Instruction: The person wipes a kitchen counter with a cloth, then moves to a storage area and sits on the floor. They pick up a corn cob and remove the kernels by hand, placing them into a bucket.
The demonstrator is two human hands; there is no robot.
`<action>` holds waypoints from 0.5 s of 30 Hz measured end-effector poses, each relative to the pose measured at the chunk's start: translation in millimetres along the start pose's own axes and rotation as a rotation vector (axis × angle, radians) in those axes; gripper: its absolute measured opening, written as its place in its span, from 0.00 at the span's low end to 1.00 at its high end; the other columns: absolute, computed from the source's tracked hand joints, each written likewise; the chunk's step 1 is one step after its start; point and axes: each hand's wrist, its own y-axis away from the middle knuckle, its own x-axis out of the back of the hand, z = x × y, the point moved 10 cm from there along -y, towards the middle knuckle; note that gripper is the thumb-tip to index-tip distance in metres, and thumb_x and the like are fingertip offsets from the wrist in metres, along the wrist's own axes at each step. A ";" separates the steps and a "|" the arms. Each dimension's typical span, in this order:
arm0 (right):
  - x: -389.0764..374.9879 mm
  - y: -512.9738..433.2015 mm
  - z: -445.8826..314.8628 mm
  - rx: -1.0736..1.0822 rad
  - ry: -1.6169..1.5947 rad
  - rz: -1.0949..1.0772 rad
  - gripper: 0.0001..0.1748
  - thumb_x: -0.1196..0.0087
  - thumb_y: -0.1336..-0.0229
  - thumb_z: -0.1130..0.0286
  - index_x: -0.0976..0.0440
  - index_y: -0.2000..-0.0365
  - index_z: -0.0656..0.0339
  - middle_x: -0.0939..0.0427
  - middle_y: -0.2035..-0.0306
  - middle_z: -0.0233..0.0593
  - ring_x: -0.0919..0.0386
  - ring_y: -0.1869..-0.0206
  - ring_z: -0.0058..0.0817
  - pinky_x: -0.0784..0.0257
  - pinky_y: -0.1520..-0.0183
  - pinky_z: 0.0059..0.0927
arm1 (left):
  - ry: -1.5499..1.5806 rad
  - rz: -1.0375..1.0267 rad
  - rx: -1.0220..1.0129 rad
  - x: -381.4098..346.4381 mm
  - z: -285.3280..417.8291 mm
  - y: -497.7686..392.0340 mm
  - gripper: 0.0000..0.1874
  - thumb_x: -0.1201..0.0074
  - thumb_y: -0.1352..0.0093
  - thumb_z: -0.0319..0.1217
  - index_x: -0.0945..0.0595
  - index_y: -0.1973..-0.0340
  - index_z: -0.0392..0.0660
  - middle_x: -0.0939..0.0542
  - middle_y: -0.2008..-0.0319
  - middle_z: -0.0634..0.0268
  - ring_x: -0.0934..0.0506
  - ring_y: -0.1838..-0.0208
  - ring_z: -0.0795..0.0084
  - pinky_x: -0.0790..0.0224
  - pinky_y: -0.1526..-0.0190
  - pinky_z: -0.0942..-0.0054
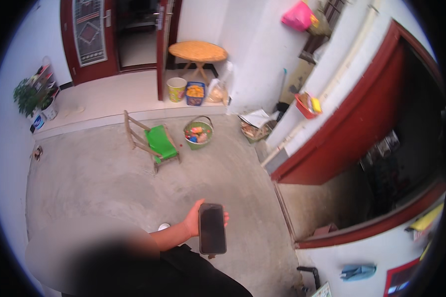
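Note:
My left hand reaches in from the lower left and holds a smartphone. The phone's dark screen faces up, with the thumb side along its left edge and fingertips showing past its right edge. My right hand is out of view. Beyond the phone, a low wooden-framed chair with a green seat stands on the concrete floor. Beside the chair is a green basket with several colourful items in it. A blurred patch covers part of the lower left.
An open dark-red door leads into a dim room on the right. Across the far side runs a raised tiled step, bearing a round wooden table, a patterned bucket and a blue basket. Potted plants stand at left.

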 end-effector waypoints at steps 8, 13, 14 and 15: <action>-43.0 -67.3 -203.9 0.233 0.141 -0.042 0.15 0.50 0.46 0.63 0.26 0.66 0.65 0.25 0.64 0.50 0.27 0.57 0.41 0.35 0.53 0.38 | 0.138 -0.044 -0.310 16.4 169.0 70.7 0.37 0.73 0.33 0.56 0.32 0.46 0.35 0.29 0.48 0.44 0.30 0.46 0.47 0.42 0.42 0.48; -75.8 -105.2 -297.0 0.341 0.242 -0.115 0.14 0.50 0.46 0.63 0.26 0.68 0.65 0.25 0.65 0.49 0.27 0.58 0.39 0.34 0.55 0.37 | 0.239 -0.051 -0.414 43.0 220.8 87.5 0.36 0.71 0.33 0.56 0.30 0.49 0.35 0.29 0.49 0.43 0.31 0.45 0.46 0.42 0.42 0.47; -79.9 -111.6 -310.6 0.354 0.263 -0.124 0.13 0.50 0.46 0.63 0.26 0.68 0.65 0.25 0.66 0.49 0.27 0.59 0.39 0.34 0.55 0.37 | 0.265 -0.037 -0.428 45.6 225.7 87.9 0.36 0.71 0.33 0.56 0.30 0.49 0.35 0.29 0.49 0.43 0.31 0.46 0.46 0.42 0.42 0.47; -84.1 -119.0 -323.6 0.364 0.275 -0.136 0.13 0.50 0.46 0.63 0.26 0.69 0.65 0.25 0.66 0.48 0.27 0.59 0.39 0.34 0.55 0.37 | 0.290 -0.020 -0.440 49.7 230.4 88.5 0.36 0.72 0.33 0.56 0.30 0.49 0.35 0.29 0.49 0.43 0.31 0.46 0.46 0.42 0.42 0.47</action>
